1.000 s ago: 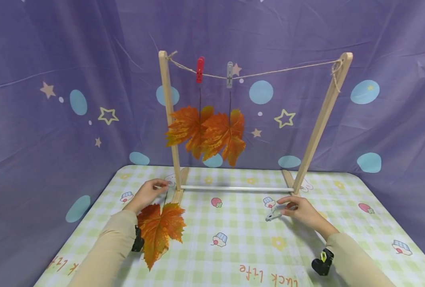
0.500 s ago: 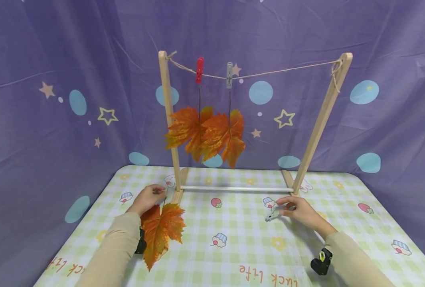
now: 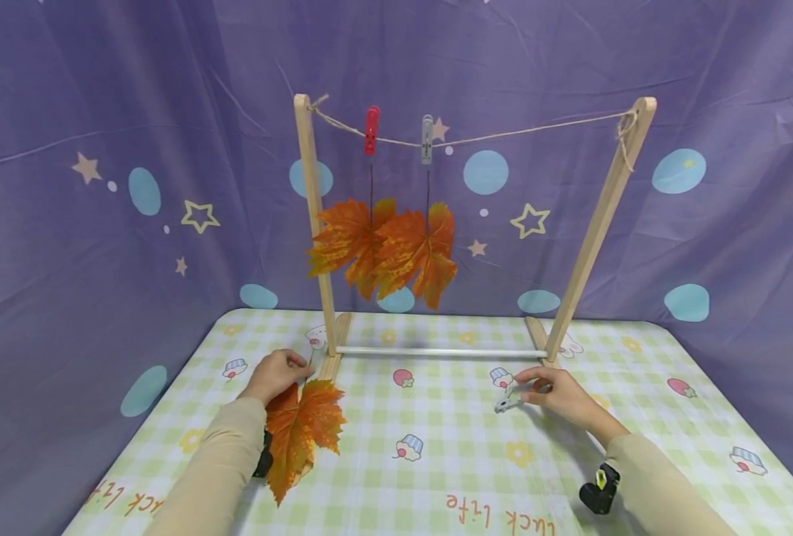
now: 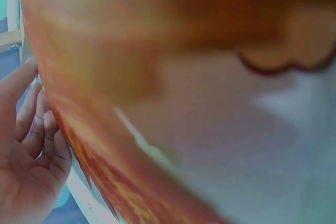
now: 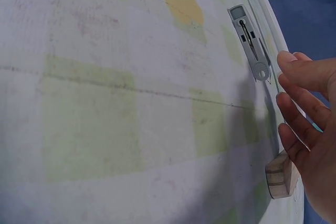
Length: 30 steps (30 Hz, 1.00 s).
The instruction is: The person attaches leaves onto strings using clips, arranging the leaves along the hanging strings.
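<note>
An orange artificial maple leaf (image 3: 305,432) lies at the table's left, its thin stem pointing away from me. My left hand (image 3: 278,374) pinches that stem between thumb and forefinger. In the left wrist view the blurred leaf (image 4: 142,192) covers most of the picture, beside the fingers. A grey clothespin (image 3: 508,403) lies on the cloth at right. My right hand (image 3: 564,398) is just beside it with thumb and fingers apart; the right wrist view shows a small gap between the fingertips and the clothespin (image 5: 251,43).
A wooden frame (image 3: 597,231) stands at the back with a sagging twine line (image 3: 523,132). On it a red clothespin (image 3: 371,132) and a grey clothespin (image 3: 427,140) hold two orange leaves (image 3: 416,257). A white rod (image 3: 436,351) joins the frame's feet.
My left hand has come down slightly toward me, onto the leaf's stem. The right hand and the loose clothespin have stayed almost still.
</note>
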### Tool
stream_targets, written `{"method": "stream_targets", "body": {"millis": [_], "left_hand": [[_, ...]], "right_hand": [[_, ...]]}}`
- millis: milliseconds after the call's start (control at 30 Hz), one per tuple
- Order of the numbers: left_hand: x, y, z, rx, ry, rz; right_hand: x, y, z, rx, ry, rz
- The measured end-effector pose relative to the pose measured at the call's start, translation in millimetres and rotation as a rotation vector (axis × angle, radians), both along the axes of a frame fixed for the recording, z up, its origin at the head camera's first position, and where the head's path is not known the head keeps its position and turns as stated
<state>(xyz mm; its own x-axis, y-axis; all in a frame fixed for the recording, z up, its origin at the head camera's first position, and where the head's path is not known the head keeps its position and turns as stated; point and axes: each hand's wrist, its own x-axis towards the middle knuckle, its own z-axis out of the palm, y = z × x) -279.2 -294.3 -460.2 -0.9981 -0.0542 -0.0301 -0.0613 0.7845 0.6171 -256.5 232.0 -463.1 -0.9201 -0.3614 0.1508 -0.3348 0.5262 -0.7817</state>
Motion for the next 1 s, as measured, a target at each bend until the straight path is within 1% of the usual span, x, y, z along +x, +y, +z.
{"method": "stream_targets", "body": {"millis": [200,300,467,533,733,833,1000], "left_hand": [[0.7,0.4,-0.2,-0.019,0.011,-0.010],[0.5,-0.3,0.0,-0.014,0.024,0.000],[1.7,-0.4,0.0,0.058,0.007,0.045],[2.9,0.3,1.2,0.090,-0.007,0.051],[7.9,3.0,7.1,0.127,-0.029,0.046],[10.3,3.7,10.8,0.159,-0.015,0.036],[14.8,3.6,19.8,0.245,0.020,0.000]], "right_hand": [[-0.4,1.2,-1.2,0.007,0.010,0.005],[-0.2,0.9,-0.7,0.007,0.012,0.005],[0.8,-1.4,3.2,-0.007,0.013,0.021],[0.9,-2.6,4.6,-0.015,0.015,0.036],[0.0,-6.4,1.8,-0.019,0.029,0.070],[-0.4,-9.3,-1.5,-0.012,0.042,0.082],[0.5,-13.4,-5.9,0.004,0.072,0.112]]}}
